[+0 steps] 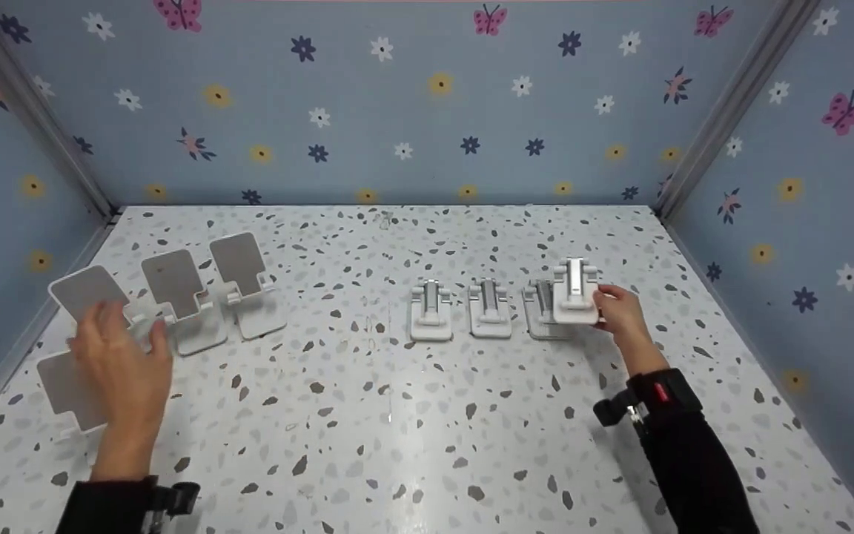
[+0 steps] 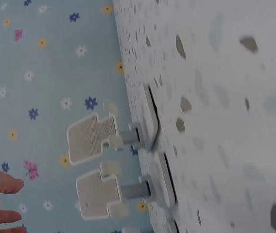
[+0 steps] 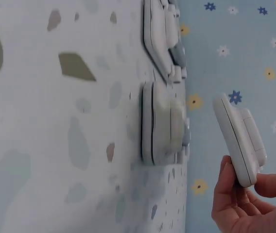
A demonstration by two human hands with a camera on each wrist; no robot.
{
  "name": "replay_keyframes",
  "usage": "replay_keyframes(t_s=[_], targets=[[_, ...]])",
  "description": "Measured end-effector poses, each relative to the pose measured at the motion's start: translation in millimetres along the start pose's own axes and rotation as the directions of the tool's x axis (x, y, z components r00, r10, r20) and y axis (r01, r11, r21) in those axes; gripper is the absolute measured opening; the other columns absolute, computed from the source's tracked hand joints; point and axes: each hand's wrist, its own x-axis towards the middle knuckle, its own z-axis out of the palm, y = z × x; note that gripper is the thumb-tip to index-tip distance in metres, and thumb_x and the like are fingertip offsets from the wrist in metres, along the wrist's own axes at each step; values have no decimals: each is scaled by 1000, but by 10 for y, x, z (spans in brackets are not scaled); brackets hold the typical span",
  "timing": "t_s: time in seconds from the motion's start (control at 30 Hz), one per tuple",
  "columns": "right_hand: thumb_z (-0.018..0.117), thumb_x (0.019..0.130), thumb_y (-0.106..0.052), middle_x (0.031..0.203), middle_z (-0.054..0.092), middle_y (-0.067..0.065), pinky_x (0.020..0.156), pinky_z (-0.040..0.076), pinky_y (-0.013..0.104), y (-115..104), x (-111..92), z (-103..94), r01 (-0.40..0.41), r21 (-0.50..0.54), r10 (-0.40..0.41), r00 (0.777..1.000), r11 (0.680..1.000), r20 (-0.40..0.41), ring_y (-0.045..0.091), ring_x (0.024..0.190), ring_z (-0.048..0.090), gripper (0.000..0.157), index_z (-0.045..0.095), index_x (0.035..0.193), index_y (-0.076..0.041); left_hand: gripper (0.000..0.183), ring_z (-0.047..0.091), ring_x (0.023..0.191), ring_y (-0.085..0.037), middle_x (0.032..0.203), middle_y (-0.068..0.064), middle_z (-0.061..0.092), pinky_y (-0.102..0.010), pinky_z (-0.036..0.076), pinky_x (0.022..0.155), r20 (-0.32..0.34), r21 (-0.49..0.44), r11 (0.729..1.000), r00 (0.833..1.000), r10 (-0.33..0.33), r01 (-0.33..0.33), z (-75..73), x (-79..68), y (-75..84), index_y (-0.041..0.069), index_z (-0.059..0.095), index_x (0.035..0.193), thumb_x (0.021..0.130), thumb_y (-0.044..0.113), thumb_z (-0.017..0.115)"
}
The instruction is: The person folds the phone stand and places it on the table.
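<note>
My right hand (image 1: 623, 315) pinches a folded white phone stand (image 1: 575, 297) by its edge, raised over the table. In the right wrist view, the thumb and fingers grip the lower end of this tilted phone stand (image 3: 240, 141). Partly behind it lies another folded stand (image 1: 537, 323), with two more, a near one (image 1: 490, 320) and a farther one (image 1: 431, 326), in a row to its left. On the left side several unfolded phone stands with grey pads stand upright. My left hand (image 1: 123, 363), fingers apart and holding nothing, overlaps an upper-left stand (image 1: 86, 285) and a lower-left stand (image 1: 67, 386).
Two more unfolded stands, one nearer (image 1: 175, 282) and one farther back (image 1: 238, 263), stand right of my left hand. The speckled white table (image 1: 368, 415) meets a blue flowered wall (image 1: 368, 96) at the back. Similar panels close off both sides.
</note>
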Motion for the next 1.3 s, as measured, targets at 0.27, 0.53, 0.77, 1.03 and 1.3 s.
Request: replay_keyframes(t_s=[0.27, 0.53, 0.77, 1.03, 1.3], targets=[[32, 95, -15, 136, 31, 19, 73, 48, 28, 93, 235, -136, -70, -54, 69, 997, 996, -31, 22, 100, 46, 45, 27, 137, 0, 53, 26, 122, -38, 128, -30, 31, -45, 14, 103, -108, 15, 995, 989, -100, 103, -215, 28, -448, -13, 37, 123, 83, 13, 60], [33, 92, -12, 136, 33, 18, 79, 47, 32, 212, 374, -217, -128, -67, 124, 991, 990, -49, 25, 106, 44, 47, 28, 138, -3, 65, 22, 124, -39, 132, -30, 25, -46, 17, 104, 8, -38, 946, 946, -323, 323, -284, -28, -596, -8, 24, 134, 86, 25, 54], [31, 92, -13, 138, 30, 17, 79, 47, 33, 285, 530, -270, -190, -198, 176, 980, 962, -90, 27, 111, 42, 47, 28, 138, -4, 71, 18, 127, -39, 136, -31, 22, -44, 14, 105, 118, -88, 904, 906, -407, 418, -316, -85, -752, -8, 13, 137, 88, 29, 50], [50, 84, -12, 123, 49, 17, 70, 51, 31, 582, 966, -456, -137, -194, 121, 988, 971, -91, 21, 88, 55, 42, 50, 125, -6, 61, 47, 113, -29, 129, -21, 42, -34, 47, 83, 153, 21, 816, 805, -574, 578, -246, -56, -1312, 1, 37, 133, 87, 38, 51], [52, 79, -12, 101, 55, 19, 64, 51, 27, 448, 791, -412, -188, -291, 150, 978, 938, -148, 19, 69, 55, 41, 51, 111, 11, 45, 48, 47, 9, 68, 8, 56, -9, 43, 44, 217, -190, 679, 705, -675, 709, -394, -1, -1259, -4, 47, 122, 82, 12, 61]])
